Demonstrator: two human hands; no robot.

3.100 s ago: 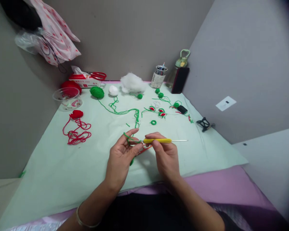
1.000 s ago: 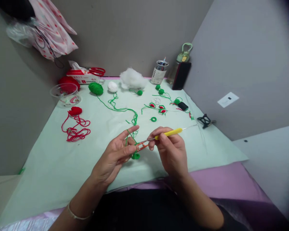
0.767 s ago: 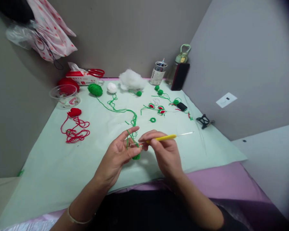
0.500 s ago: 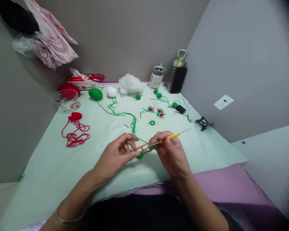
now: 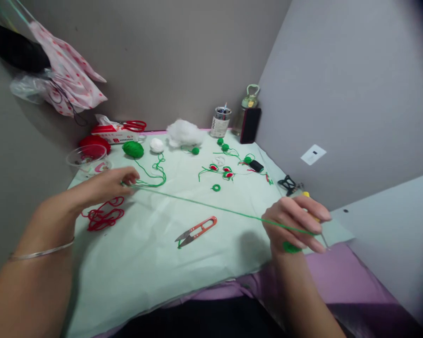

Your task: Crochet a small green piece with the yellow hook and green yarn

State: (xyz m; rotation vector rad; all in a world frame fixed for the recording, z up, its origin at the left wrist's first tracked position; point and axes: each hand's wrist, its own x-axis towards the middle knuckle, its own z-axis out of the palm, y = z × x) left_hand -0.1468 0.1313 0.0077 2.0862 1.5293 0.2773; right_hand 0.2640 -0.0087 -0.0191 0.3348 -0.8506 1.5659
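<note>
While a green strand [image 5: 204,204] runs taut and slanting from hand to hand across the worktop [image 5: 134,267], the left hand [image 5: 118,180] keeps its fingers curled closed on the strand's far end, near the left edge, with red yarn [image 5: 105,216] just below it in view. The right hand [image 5: 296,225] has its fingers wrapped round a yellow-handled hook [image 5: 325,239], partly hidden behind them; a small green piece [image 5: 291,247] shows against its wrist side. This hand appears before the right front corner, where the pale cloth gives way to purple cloth [image 5: 338,272].

Beneath the strand, orange snips [image 5: 198,231] lie with blades parted, well inside the front edge, bare pale cloth on either side. Farther back, a green ring [image 5: 216,188] and red-and-green pieces [image 5: 227,175] sit mid-worktop, while white stuffing [image 5: 185,134], a pen can [image 5: 220,123] and a phone [image 5: 250,126] line the wall edge.
</note>
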